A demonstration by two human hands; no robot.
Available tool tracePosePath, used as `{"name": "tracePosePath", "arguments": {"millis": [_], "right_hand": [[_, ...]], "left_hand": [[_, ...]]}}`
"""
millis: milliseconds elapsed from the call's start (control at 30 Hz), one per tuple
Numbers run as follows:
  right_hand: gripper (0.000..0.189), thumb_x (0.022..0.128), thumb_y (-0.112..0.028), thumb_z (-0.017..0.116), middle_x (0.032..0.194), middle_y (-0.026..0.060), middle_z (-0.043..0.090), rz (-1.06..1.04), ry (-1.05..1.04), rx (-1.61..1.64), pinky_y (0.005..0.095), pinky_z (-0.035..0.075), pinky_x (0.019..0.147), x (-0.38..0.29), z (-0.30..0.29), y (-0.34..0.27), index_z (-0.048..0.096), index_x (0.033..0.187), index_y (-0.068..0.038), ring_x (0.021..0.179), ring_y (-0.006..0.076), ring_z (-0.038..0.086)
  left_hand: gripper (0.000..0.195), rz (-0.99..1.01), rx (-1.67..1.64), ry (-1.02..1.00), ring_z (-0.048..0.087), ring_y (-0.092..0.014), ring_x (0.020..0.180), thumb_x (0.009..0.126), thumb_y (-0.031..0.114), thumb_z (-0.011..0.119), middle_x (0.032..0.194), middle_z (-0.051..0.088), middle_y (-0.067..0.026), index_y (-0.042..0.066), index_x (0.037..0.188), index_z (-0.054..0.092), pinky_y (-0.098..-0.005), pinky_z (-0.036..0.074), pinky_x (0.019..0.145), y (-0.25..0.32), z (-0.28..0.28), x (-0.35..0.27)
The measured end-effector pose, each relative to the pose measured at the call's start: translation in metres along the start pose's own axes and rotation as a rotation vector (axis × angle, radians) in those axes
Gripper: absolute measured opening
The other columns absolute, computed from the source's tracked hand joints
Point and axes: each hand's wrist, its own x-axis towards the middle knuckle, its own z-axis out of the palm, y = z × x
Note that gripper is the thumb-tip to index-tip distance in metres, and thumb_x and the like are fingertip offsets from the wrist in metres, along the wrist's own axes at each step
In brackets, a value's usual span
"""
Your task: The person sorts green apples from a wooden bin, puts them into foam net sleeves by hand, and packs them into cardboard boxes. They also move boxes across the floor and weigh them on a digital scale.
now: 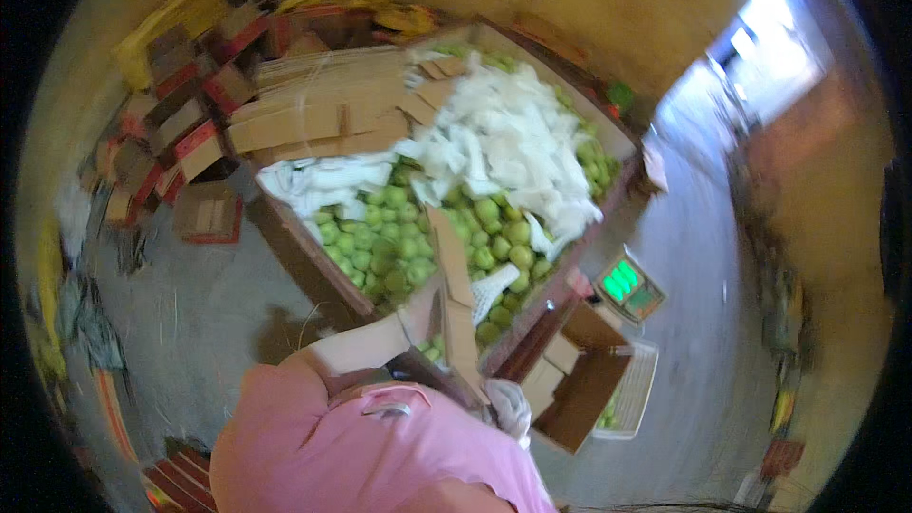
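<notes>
My left hand (423,310) reaches over the near edge of a big bin (324,260) of green, apple-like fruit (388,231). It lies right beside a long folded cardboard strip (456,292); blur hides the fingers and whether they grip it. The strip runs from the fruit down towards my pink shirt. A white foam net (495,292) lies to its right on the fruit. More white nets or sheets (506,135) cover the far part of the bin. My right hand is out of view.
Flattened cardboard boxes (328,100) lie across the bin's far left. Small boxes (206,210) are piled on the left. At right are a scale with a lit green display (621,280), an open cardboard box (588,385) and a white crate (641,392) with green fruit.
</notes>
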Motion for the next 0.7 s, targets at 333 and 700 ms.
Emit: {"name": "tracePosePath", "arguments": {"millis": [333, 700], "right_hand": [[0.090, 0.079, -0.024, 0.081, 0.146, 0.0258, 0.053, 0.628, 0.147, 0.222, 0.0424, 0.044, 0.113, -0.033, -0.080, 0.051, 0.036, 0.153, 0.002, 0.135, 0.0353, 0.055], [0.082, 0.078, -0.010, 0.068, 0.125, 0.0162, 0.062, 0.904, 0.533, 0.897, 0.0347, 0.049, 0.101, -0.052, -0.086, 0.062, 0.035, 0.151, 0.006, 0.116, 0.0233, 0.061]], "left_hand": [[0.083, 0.031, 0.546, -0.225, 0.061, -0.018, 0.112, 0.072, 0.030, 0.092, 0.125, 0.064, -0.0073, 0.000, 0.139, 0.052, -0.0328, 0.051, 0.094, -0.085, 0.135, 0.022], [0.069, 0.102, 1.042, -0.310, 0.061, -0.020, 0.113, 0.082, 0.016, 0.080, 0.125, 0.065, -0.0130, -0.003, 0.141, 0.049, -0.0353, 0.049, 0.100, -0.173, 0.158, 0.050]]}}
